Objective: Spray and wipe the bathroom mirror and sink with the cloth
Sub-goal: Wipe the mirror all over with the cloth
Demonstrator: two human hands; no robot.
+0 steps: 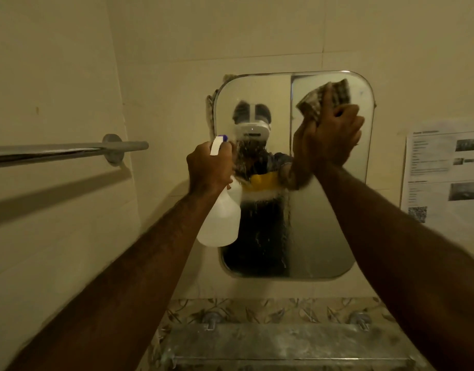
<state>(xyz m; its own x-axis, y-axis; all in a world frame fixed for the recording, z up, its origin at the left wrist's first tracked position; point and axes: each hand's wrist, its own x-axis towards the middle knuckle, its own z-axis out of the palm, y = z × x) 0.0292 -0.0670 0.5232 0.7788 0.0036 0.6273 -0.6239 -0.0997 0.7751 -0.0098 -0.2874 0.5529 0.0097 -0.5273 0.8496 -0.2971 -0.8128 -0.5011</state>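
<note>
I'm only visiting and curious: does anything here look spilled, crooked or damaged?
Liquid streaks run down the middle of the mirror, but that fits the spray bottle in the left hand. Odder: a ragged patch pokes out behind the mirror's upper-left edge; I cannot tell what it is.

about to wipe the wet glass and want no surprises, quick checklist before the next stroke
1. Cloth gripped in right hand: ok.
2. Cloth against the mirror, upper right part: ok, it looks pressed on.
3. Spray on the glass: ok, droplets run down the middle.
4. Spray bottle held firmly in left hand: ok.
5. Liquid left in the spray bottle: cannot tell.
</note>
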